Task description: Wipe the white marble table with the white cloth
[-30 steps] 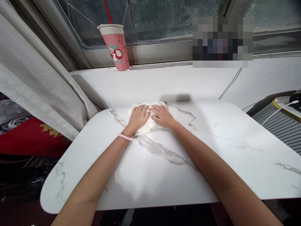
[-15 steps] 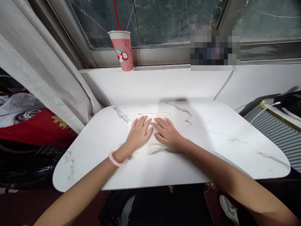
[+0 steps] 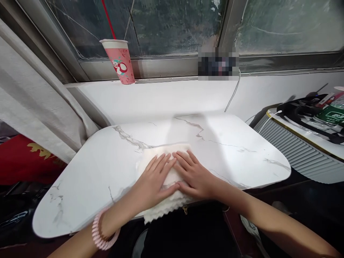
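Observation:
A cream-white cloth (image 3: 169, 147) with a scalloped edge lies on the white marbled table (image 3: 88, 172), its near edge hanging over the table's front. My left hand (image 3: 154, 179) rests flat on the cloth's left part, fingers stretched out. Beside it, my right hand (image 3: 195, 175) presses flat on the right part, fingers extended. The fingertips and thumbs of both hands meet or nearly meet over the middle. A pink coiled band (image 3: 103, 233) circles my left wrist.
On the windowsill stands a pink paper cup (image 3: 120, 64) with a red straw. A blurred object (image 3: 218, 64) is farther right. A grey curtain (image 3: 45, 86) hangs at left. At right, a ribbed cabinet (image 3: 295, 150) carries a bottle (image 3: 334, 113) and cables.
Both hands have slid the cloth toward me, so its near edge now overhangs the table's front. My hands have come closer together. The view has shifted to the right.

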Action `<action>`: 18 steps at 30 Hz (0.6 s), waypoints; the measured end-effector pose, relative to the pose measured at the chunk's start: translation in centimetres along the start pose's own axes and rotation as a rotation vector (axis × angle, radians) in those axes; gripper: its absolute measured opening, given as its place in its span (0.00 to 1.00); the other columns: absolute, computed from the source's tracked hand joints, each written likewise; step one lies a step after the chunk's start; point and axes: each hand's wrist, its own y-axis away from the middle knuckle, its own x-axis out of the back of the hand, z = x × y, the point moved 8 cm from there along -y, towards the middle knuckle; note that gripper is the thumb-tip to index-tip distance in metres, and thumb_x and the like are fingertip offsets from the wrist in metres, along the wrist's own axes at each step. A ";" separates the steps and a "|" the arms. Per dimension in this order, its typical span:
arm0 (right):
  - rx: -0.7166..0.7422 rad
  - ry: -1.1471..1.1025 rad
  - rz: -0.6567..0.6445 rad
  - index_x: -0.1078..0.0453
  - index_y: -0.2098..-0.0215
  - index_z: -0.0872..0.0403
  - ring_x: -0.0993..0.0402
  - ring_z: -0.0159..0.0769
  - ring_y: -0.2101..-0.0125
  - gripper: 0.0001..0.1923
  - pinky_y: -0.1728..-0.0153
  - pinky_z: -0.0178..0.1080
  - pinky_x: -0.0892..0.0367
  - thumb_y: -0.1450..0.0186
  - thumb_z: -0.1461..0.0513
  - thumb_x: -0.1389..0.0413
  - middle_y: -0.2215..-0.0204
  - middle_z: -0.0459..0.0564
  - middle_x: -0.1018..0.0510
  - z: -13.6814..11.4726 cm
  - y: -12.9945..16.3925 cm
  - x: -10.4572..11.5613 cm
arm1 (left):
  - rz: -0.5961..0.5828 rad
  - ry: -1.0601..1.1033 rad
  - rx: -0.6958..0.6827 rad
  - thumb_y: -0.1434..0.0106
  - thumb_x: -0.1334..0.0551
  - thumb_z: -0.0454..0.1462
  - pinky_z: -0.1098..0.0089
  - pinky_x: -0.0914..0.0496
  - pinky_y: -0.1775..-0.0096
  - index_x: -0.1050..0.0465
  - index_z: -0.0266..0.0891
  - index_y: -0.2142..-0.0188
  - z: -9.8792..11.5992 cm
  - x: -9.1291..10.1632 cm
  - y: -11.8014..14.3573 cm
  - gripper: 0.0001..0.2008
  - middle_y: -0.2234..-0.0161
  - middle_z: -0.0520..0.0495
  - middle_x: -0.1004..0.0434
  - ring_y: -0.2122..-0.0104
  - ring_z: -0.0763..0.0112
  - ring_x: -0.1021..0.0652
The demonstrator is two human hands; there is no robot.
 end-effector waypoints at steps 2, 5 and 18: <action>0.010 -0.032 -0.021 0.43 0.35 0.57 0.49 0.53 0.34 0.30 0.33 0.61 0.57 0.31 0.52 0.51 0.36 0.63 0.39 -0.5 0.7 1.0 | -0.001 0.024 -0.018 0.33 0.47 0.56 0.48 0.43 0.35 0.56 0.46 0.30 1.0 0.2 0.4 0.38 0.31 0.43 0.50 0.32 0.53 0.46; -0.035 -0.082 -0.030 0.40 0.37 0.51 0.39 0.49 0.38 0.25 0.34 0.57 0.49 0.31 0.55 0.51 0.40 0.59 0.32 -0.6 1.2 2.4 | 0.020 0.042 0.008 0.33 0.47 0.54 0.46 0.41 0.37 0.59 0.49 0.29 2.1 0.2 0.5 0.37 0.31 0.44 0.52 0.32 0.52 0.47; -0.411 -0.067 0.018 0.41 0.38 0.66 0.52 0.53 0.32 0.26 0.34 0.60 0.54 0.31 0.62 0.59 0.34 0.68 0.42 7.2 -1.7 -1.2 | 0.113 -0.081 0.176 0.31 0.58 0.40 0.44 0.52 0.34 0.47 0.30 0.33 0.3 -3.2 -7.0 0.30 0.33 0.34 0.46 0.32 0.52 0.46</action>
